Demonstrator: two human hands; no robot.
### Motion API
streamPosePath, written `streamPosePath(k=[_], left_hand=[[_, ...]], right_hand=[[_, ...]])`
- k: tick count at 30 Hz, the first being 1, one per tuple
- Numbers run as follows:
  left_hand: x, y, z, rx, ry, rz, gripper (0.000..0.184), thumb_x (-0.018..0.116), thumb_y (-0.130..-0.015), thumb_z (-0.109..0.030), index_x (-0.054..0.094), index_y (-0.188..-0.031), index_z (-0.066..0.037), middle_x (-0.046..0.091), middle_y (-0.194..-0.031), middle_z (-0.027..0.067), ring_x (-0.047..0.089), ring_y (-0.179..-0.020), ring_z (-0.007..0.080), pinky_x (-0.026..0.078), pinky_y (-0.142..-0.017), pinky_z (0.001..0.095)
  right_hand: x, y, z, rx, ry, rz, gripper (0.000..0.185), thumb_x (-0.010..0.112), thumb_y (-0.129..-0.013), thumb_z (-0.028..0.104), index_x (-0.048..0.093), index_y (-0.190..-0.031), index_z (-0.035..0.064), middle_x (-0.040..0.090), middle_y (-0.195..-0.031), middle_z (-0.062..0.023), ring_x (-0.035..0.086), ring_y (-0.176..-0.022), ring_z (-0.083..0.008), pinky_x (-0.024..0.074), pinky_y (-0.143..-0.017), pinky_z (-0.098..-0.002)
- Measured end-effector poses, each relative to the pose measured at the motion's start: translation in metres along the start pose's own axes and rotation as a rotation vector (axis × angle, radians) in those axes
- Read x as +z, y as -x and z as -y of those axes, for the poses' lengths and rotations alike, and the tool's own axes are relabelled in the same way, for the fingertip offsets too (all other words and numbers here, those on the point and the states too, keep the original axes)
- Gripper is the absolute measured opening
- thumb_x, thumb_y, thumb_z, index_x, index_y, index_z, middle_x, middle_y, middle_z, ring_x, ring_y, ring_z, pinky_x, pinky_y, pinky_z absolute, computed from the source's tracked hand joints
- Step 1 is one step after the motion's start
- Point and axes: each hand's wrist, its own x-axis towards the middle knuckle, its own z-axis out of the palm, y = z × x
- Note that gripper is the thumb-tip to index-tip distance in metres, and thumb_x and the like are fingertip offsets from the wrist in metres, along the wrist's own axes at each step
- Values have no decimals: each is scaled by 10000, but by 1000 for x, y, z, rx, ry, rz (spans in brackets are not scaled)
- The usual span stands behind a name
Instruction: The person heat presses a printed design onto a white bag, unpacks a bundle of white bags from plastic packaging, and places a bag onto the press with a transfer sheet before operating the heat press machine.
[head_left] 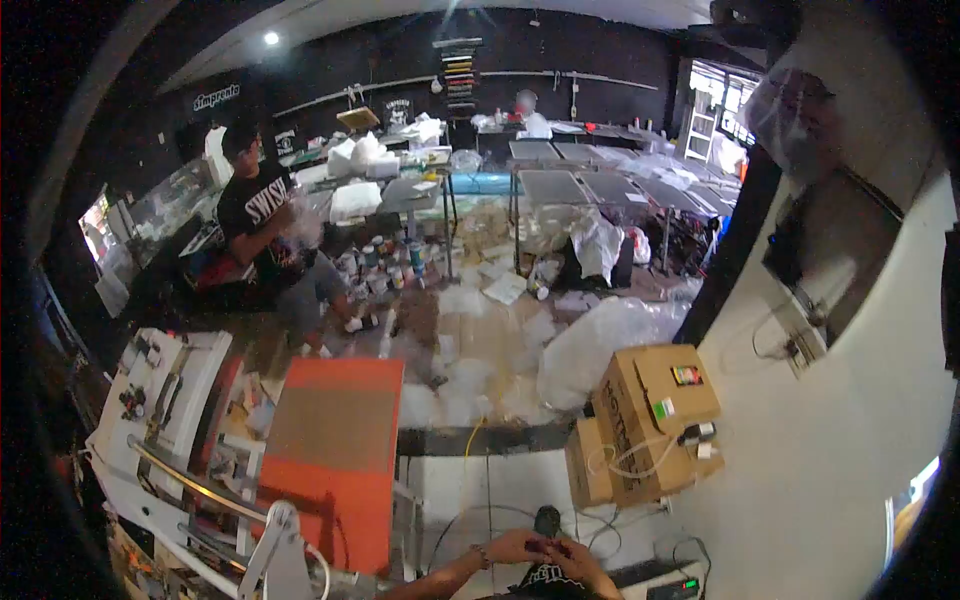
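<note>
Low in the view, my left hand (510, 547) and my right hand (572, 560) meet in front of my body. Their fingers are closed around a small dark reddish thing (545, 547), too small to name. A dark rounded object (547, 520) shows just beyond the fingers. Below the hands is dark cloth with white lettering (548, 574). To the left stands a press machine with an orange-red board (340, 420).
Cardboard boxes (640, 430) are stacked at the right by the white wall (800, 450). A cable lies on the tiled floor. Beyond, a person (265, 220) in a dark shirt is at the left. Tables (555, 187), cans and plastic sheets fill the room.
</note>
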Motion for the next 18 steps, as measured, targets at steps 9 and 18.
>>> streamPosePath(k=[9,18], left_hand=[[-173,-130,-67,-152,-60,-148,565,709,-887,-534,686,-1163,-41,728,-1016,124,669,-904,214,520,-837,363],[-384,-244,-63,-177,7,-171,444,703,-922,-456,730,-1059,-35,728,-885,95,662,-823,161,520,-788,320]], right_hand=[[-151,-203,144,-332,-10,229,305,654,-990,297,672,-1144,34,671,-847,-46,581,-745,-109,488,-661,-312],[-211,-425,239,-367,77,326,314,675,-975,281,652,-1144,17,697,-952,-47,554,-840,-84,494,-741,-295]])
